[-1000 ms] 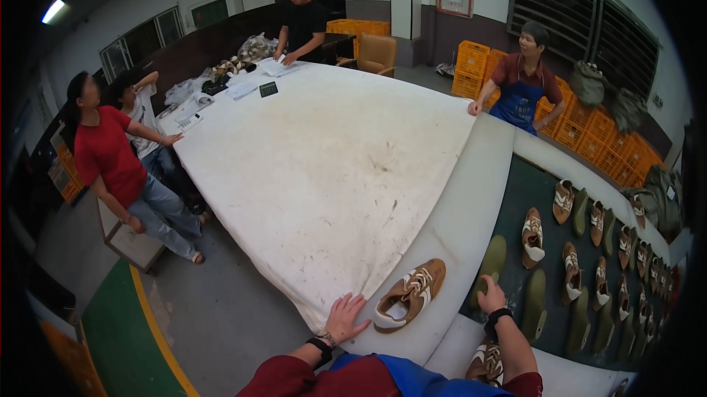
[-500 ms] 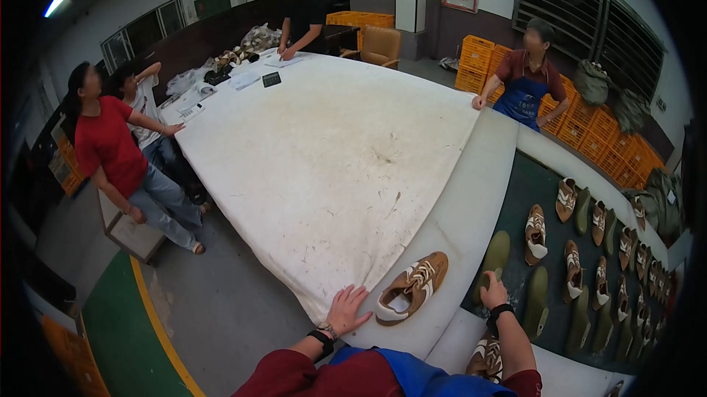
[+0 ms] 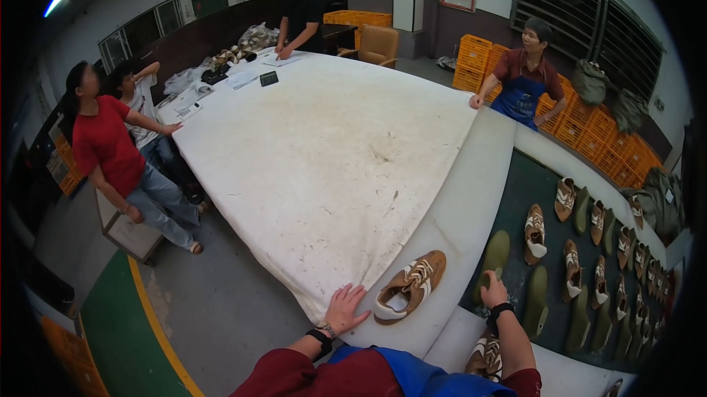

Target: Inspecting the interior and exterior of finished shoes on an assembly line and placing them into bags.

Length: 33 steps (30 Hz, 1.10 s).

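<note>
Lower centre: left hand spread on desk | brown shoe beside it | lower right: right hand by green mould (grip: cannot tell)

Open rm over wht cloth, brn shoe blocks R of L hand, grn lasts far R

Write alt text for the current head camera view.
A person's left hand rests on a white cloth beside a brown sneaker; the right hand is at a green shoe form near rows of sneakers. Four other people are around the cloth.
</note>
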{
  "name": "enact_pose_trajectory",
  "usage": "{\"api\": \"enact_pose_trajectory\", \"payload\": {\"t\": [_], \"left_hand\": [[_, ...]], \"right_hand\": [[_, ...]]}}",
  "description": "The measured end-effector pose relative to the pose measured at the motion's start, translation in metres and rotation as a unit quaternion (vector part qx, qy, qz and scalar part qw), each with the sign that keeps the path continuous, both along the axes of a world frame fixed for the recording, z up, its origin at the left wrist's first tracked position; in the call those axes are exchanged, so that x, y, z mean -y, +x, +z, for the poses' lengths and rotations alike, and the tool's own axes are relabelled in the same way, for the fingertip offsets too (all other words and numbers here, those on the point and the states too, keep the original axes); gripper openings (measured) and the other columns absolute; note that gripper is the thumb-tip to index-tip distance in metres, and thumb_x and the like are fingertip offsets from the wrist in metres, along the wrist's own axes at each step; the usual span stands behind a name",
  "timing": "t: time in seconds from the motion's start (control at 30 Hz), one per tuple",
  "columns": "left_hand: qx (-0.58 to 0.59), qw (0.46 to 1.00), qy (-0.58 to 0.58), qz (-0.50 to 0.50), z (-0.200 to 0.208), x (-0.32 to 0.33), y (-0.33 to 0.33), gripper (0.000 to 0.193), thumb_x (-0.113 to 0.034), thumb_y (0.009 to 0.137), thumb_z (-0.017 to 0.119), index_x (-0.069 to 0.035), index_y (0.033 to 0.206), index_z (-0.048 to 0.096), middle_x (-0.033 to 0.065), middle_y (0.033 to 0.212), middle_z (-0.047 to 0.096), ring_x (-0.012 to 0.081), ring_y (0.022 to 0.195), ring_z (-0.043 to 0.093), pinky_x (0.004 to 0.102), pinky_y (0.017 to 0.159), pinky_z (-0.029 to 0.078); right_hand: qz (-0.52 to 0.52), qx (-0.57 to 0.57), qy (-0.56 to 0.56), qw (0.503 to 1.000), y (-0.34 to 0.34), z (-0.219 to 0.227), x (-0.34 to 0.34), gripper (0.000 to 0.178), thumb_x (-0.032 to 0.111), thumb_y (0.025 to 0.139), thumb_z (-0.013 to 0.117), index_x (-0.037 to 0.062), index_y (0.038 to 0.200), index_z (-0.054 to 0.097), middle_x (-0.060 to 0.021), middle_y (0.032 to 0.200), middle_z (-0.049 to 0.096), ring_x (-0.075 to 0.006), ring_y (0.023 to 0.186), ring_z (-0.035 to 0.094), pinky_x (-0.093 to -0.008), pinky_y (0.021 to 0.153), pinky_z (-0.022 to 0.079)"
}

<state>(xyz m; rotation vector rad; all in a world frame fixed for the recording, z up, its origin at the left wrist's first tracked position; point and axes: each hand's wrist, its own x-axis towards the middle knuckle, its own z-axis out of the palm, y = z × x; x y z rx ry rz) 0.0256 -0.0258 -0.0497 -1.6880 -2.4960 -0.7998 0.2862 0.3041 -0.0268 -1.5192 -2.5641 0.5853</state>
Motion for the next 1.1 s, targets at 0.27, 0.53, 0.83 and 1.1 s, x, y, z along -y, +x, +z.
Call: {"api": "enact_pose_trajectory", "payload": {"t": [0.27,0.53,0.83,1.1], "left_hand": [[-0.002,1.0,-0.001,0.002,-0.004,0.002,0.0,0.056,-0.036,0.072,0.063,-0.008,0.118,0.047,0.0072,0.126,0.045,0.0302,0.119,0.038,0.0451,0.097,0.029],[-0.001,1.0,-0.016,-0.011,-0.005,0.005,0.005,0.057,-0.037,0.072,0.063,-0.008,0.119,0.047,0.0072,0.126,0.046,0.0292,0.119,0.037,0.0448,0.098,0.028],[0.0,1.0,-0.003,-0.018,-0.018,-0.001,-0.008,0.057,-0.026,0.073,0.063,-0.006,0.122,0.044,0.012,0.128,0.044,0.0354,0.122,0.033,0.0478,0.1,0.024],[-0.003,0.999,0.007,-0.053,-0.026,-0.006,-0.003,0.053,-0.019,0.074,0.062,-0.003,0.121,0.044,0.0147,0.126,0.044,0.0375,0.12,0.034,0.0475,0.099,0.025]], "right_hand": [[0.024,-0.037,-0.017,0.999,0.004,0.001,-0.007,0.045,0.017,0.07,0.061,0.0208,0.113,0.047,-0.022,0.096,0.057,-0.039,0.092,0.055,-0.0435,0.08,0.044],[0.04,-0.081,0.001,0.996,0.017,-0.014,-0.001,0.045,0.016,0.07,0.06,0.0199,0.112,0.047,-0.0211,0.101,0.056,-0.0384,0.097,0.053,-0.043,0.083,0.043],[0.126,-0.029,-0.083,0.988,0.012,0.029,-0.008,0.071,0.021,0.075,0.057,0.015,0.136,0.022,-0.0252,0.108,0.054,-0.0398,0.099,0.052,-0.043,0.084,0.043],[0.118,-0.002,-0.226,0.967,0.142,0.104,0.091,0.026,0.024,0.078,0.06,0.0015,0.089,0.064,-0.0124,0.076,0.065,-0.0226,0.07,0.062,-0.0311,0.065,0.047]]}}
